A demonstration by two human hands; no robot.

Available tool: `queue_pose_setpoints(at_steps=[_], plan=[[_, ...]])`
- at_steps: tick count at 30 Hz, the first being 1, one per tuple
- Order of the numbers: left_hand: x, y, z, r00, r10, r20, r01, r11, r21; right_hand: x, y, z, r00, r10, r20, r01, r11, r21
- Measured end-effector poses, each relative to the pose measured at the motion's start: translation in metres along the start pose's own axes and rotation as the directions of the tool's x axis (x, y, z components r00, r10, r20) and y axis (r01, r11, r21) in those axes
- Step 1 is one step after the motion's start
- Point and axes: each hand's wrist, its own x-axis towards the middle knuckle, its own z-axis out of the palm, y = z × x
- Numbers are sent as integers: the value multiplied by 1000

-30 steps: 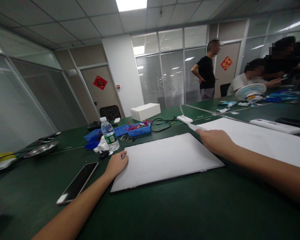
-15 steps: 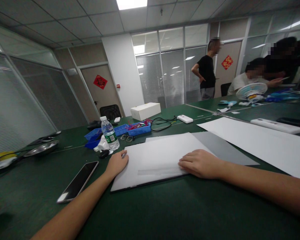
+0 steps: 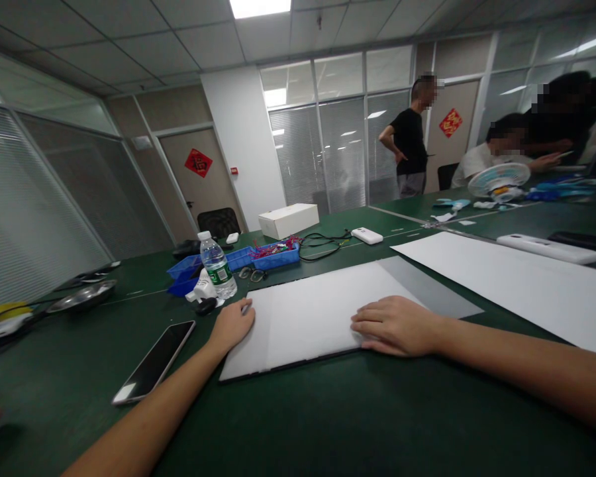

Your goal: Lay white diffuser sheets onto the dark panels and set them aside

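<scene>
A flat white panel (image 3: 308,311) with a dark edge lies on the green table (image 3: 328,424) in front of me. A thin grey sheet (image 3: 427,291) lies over it and sticks out past its right side. My right hand (image 3: 397,324) lies flat on that sheet near the panel's front edge, fingers stretched out to the left. My left hand (image 3: 233,324) rests at the panel's left edge with its fingers curled. A small grey tip shows beside its knuckles, and I cannot make out what it is.
A phone (image 3: 153,361) lies left of my left arm. Behind it stand a water bottle (image 3: 217,266), blue trays (image 3: 273,255) and a white box (image 3: 289,220). A large white sheet (image 3: 516,285) covers the right. People stand and sit at the far right.
My right hand came from the panel's far right corner to its front edge, bringing the thin sheet across the panel. The sheet has since slid left. My left hand stayed put.
</scene>
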Motion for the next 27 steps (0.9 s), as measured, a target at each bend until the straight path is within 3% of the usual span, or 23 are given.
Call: queue_pose_setpoints(at_steps=[3,5,7,9,11,12,18,27], plan=[[0,0,0,1000,-4,6,4,1000,3,-3,10,-4,980,200,15,-199,978,-61],[0,0,-1,1000,-13,15,13,1000,6,-6,21,-7,921,389,19,-384,914,-134],[0,1,-1,1000,-21,19,21,1000,9,-10,34,-11,805,592,33,-573,791,-214],[-1,1,-2,1000,-20,18,20,1000,7,-16,47,-11,642,763,80,-718,634,-288],[-1,1,-2,1000,-15,16,15,1000,6,-23,57,-10,510,850,134,-783,523,-338],[-1,1,-2,1000,-13,16,12,1000,6,-26,61,-8,476,866,154,-794,498,-349],[-1,2,-2,1000,-11,10,11,1000,29,-29,64,1,466,864,190,-796,503,-337],[-2,1,-3,1000,7,7,-7,1000,20,-17,47,-2,537,826,174,-773,564,-290]])
